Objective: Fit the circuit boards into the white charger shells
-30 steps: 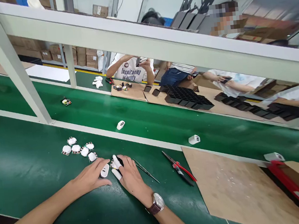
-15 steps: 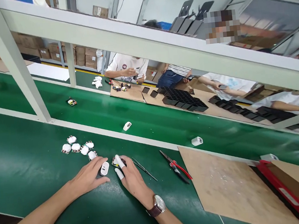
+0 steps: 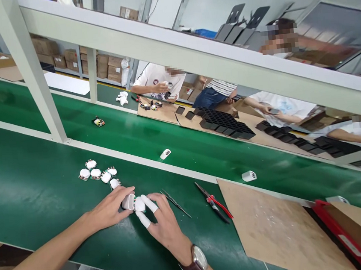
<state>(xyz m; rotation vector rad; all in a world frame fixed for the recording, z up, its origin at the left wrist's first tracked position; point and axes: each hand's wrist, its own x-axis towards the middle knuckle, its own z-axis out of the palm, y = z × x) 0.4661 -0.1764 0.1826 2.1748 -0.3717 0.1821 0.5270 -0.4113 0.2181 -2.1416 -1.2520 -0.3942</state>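
My left hand (image 3: 111, 208) pinches a small white charger shell (image 3: 128, 201) on the green bench (image 3: 29, 198). My right hand (image 3: 162, 223), with white finger cots and a wristwatch (image 3: 197, 262) on its wrist, presses a white part (image 3: 139, 204) against that shell; the two pieces touch between my fingertips. A cluster of several white charger parts (image 3: 98, 174) lies just beyond my left hand.
Tweezers (image 3: 174, 203) and red-handled cutters (image 3: 214, 202) lie right of my hands, beside a brown board (image 3: 273, 224). White chargers (image 3: 248, 176) (image 3: 165, 154) and a circuit board (image 3: 98, 122) ride the green conveyor. Across it, other people work at black trays (image 3: 224, 124). A white frame post (image 3: 37, 77) stands far left.
My hands have come together, and the white shell and the part in my right fingers now meet. The chargers on the conveyor have drifted right. My view has shifted slightly.
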